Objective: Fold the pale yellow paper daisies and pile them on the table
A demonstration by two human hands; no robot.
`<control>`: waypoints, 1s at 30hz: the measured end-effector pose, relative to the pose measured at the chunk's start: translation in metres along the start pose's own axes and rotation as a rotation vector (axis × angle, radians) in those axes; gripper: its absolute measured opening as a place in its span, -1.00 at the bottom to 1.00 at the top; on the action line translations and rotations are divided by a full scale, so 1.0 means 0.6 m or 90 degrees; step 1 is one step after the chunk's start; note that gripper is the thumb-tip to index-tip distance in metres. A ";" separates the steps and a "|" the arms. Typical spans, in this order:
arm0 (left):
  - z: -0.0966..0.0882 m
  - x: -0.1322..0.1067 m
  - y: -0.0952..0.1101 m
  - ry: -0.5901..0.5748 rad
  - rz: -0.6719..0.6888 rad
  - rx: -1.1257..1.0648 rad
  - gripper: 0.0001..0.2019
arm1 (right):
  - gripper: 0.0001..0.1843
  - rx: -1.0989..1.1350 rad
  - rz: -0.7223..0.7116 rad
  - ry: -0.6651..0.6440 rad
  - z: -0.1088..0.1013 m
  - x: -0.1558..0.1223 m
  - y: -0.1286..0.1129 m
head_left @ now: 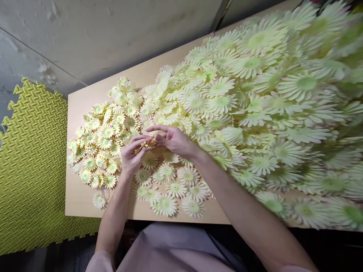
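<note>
My left hand (133, 152) and my right hand (172, 140) meet over the middle of the table. Between their fingertips is a small yellow flower piece (148, 143), partly covered by the fingers. The left fingers are closed on it, and the right thumb and fingers pinch at its right side. Close to the left hand lies a heap of smaller pale daisy heads (104, 141). Loose artificial daisy heads (176, 189), cream with green centres, lie flat just below both hands.
A large pile of bigger artificial daisy heads (249, 113) covers the right part of the wooden table (85, 206). Yellow-green foam mats (34, 170) stand at the left end. A grey wall (113, 34) runs along the far side.
</note>
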State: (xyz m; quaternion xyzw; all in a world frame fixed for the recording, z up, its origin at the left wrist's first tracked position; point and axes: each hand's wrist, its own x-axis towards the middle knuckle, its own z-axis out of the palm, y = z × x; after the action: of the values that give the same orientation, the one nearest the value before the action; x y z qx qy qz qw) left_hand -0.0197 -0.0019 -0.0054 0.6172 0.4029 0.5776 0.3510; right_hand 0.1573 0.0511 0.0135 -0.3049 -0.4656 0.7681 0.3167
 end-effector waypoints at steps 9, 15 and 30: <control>0.003 0.001 -0.002 -0.034 0.027 0.079 -0.41 | -0.38 0.018 -0.040 0.013 -0.010 0.000 0.001; -0.006 0.005 -0.007 -0.052 0.001 0.104 -0.33 | -0.35 0.011 -0.055 0.008 -0.011 0.001 0.005; -0.003 0.006 -0.008 -0.032 0.160 0.194 -0.44 | -0.29 -0.062 0.032 0.007 -0.004 -0.005 -0.002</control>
State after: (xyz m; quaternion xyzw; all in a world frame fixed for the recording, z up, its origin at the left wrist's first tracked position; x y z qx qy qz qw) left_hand -0.0220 0.0033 -0.0079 0.7225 0.3967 0.5338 0.1888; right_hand 0.1612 0.0503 0.0141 -0.3360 -0.4929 0.7504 0.2846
